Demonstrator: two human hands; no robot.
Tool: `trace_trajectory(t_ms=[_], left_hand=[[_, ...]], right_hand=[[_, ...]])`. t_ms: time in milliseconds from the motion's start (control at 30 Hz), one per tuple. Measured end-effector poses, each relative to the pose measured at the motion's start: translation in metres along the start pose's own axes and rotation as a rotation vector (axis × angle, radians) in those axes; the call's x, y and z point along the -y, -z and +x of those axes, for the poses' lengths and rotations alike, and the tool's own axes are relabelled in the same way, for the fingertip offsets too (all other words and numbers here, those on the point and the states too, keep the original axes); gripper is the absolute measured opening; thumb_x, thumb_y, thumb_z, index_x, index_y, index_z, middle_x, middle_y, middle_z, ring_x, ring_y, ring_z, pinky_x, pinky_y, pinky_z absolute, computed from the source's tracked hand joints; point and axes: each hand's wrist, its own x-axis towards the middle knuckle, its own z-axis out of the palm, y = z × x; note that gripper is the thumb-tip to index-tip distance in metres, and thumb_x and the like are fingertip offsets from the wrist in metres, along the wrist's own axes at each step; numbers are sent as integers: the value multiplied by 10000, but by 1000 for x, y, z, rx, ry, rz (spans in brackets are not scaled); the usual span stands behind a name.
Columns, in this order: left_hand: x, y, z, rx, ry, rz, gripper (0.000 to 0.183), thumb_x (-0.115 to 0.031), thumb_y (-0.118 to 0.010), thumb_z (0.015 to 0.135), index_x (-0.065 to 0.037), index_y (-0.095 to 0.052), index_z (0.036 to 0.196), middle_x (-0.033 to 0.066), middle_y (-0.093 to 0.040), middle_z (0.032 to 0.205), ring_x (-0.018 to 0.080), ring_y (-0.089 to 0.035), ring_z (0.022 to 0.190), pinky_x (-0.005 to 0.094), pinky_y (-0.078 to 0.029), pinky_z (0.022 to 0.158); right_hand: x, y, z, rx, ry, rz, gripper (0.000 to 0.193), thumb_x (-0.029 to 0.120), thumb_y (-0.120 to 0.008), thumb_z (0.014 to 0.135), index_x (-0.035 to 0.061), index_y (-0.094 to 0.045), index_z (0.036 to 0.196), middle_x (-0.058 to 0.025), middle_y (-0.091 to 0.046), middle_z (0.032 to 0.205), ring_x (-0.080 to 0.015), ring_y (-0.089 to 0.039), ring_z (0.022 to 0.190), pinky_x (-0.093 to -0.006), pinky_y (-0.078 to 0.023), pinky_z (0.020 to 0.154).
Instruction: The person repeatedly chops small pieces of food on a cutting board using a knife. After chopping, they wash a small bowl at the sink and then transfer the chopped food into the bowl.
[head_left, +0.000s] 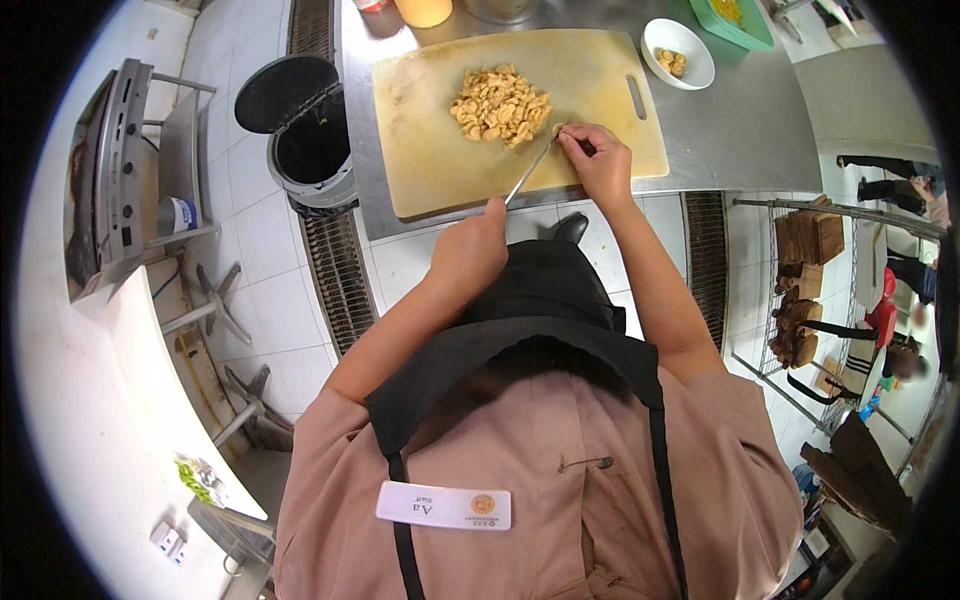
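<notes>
My left hand is closed round the handle of a knife. Its thin blade slants up and to the right, over the near part of a yellowed cutting board. By the blade's tip, the fingers of my right hand are pinched on a small tan food piece, mostly hidden by the fingertips. Farther up the board lies a heap of tan slices, which look like mushrooms. A white bowl with a few whole tan pieces stands beyond the board's right end.
The board rests on a steel table. A green container with yellow contents and an orange-yellow tub stand at the far side. Left of the table is a bin with its lid raised. A wire rack holds wooden items at right.
</notes>
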Motion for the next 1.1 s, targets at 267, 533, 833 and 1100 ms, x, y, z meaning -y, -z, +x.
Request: trace_trajectory(t_ms=[267, 533, 833, 1100], left_hand=[[-8, 16, -11, 36, 15, -2, 173, -70, -427, 855, 19, -451, 1001, 238, -627, 683, 431, -625, 656, 538, -479, 588], [-4, -3, -3, -4, -12, 5, 190, -53, -435, 841, 29, -452, 1012, 235, -624, 678, 436, -619, 650, 537, -476, 589], [-11, 12, -15, 3, -12, -7, 149, -58, -441, 840, 16, -438, 968, 234, -621, 665, 424, -622, 638, 534, -474, 578], [-6, -1, -8, 89, 65, -54, 171, -183, -422, 943, -17, -421, 981, 265, -626, 751, 463, -605, 731, 571, -444, 656]], right_hand=[[0, 3, -2, 11, -117, 6, 155, 134, -720, 816, 6, -701, 900, -105, -694, 875, -174, -656, 760, -275, -517, 708], [0, 4, -1, 51, -158, 13, 165, 138, -731, 823, -2, -699, 903, -87, -703, 888, -134, -649, 782, -262, -514, 728], [1, 7, -2, 36, -162, 16, 147, 128, -719, 830, -3, -694, 891, -84, -696, 865, -135, -645, 754, -258, -513, 713], [-4, 5, -1, 34, -110, -46, 151, 140, -730, 822, 7, -695, 885, -80, -688, 841, -131, -636, 726, -257, -508, 688]])
